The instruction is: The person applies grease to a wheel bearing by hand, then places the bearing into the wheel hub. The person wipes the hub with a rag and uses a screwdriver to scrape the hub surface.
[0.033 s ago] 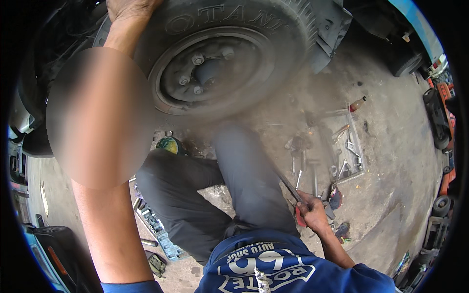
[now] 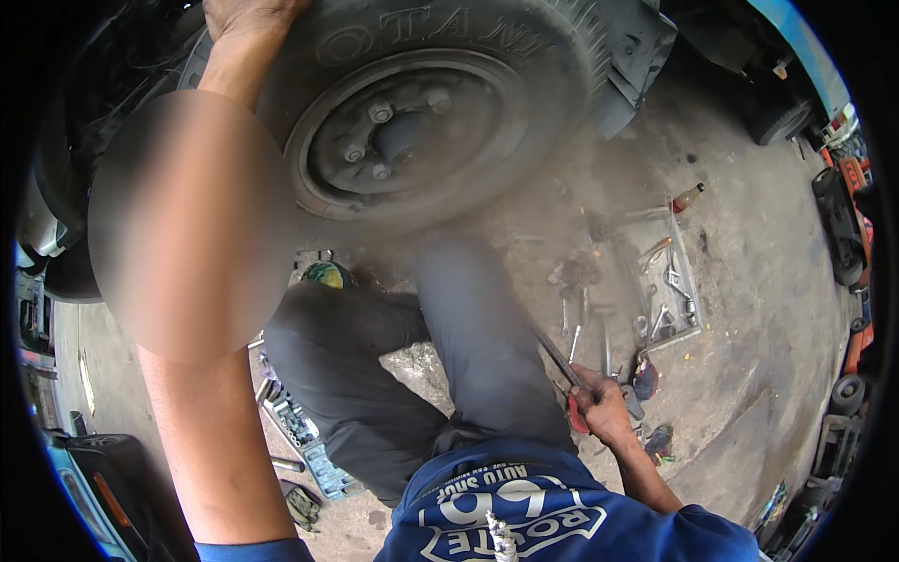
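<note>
A large black tyre [image 2: 562, 84] on a dusty wheel rim [image 2: 501, 140] with several nuts stands before me. My left arm reaches up to the tyre's upper left, where my left hand [image 2: 251, 15] is cut off by the top edge. Its fingers do not show. Low beside my right thigh, my right hand [image 2: 601, 408] is closed round a long dark metal bar [image 2: 556, 356]. The bar slants up and left from the fist, and its far end is hidden by my leg. A blurred patch covers part of my left forearm.
Right of my legs, a shallow tray [image 2: 695, 281] holds several wrenches. A bottle [image 2: 688, 198] lies beyond it. More tools lie near my right hand. Left of my legs are a blue-green socket case [image 2: 328, 476] and a green tub [image 2: 328, 273]. Vehicle parts [image 2: 847, 225] line the right.
</note>
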The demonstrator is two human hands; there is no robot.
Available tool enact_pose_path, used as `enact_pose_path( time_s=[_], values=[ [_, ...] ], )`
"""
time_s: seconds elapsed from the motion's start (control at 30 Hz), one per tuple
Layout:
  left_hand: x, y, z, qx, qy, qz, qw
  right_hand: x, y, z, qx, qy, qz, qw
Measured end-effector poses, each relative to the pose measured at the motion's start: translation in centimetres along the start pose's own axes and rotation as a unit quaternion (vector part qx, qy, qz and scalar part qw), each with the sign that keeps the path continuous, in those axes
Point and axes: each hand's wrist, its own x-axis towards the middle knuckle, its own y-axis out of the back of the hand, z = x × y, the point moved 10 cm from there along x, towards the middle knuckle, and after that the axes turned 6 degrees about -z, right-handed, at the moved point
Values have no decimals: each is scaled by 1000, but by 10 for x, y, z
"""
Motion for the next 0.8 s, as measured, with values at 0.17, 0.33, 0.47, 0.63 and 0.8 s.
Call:
enact_pose_path(
  time_s=[0.17, 0.33, 0.47, 0.63, 0.8],
  values=[
    [1, -3, -2, 21, 22, -14, 999, 2, 4, 0, 21, -6, -2, 1000],
    [5, 10, 31, 13, -44, 45, 998, 9, 14, -5, -11, 2, -6, 1000],
    [7, 3, 38, 22, -43, -31, 998, 9, 9, -7, 4, 15, -8, 1000],
    [12, -1, 40, 21, -34, -42, 998, 5, 4, 0, -26, -32, -18, 999],
    [14, -5, 34, 9, -33, -39, 999, 4, 6, -7, -12, -13, -15, 1000]
  ],
)
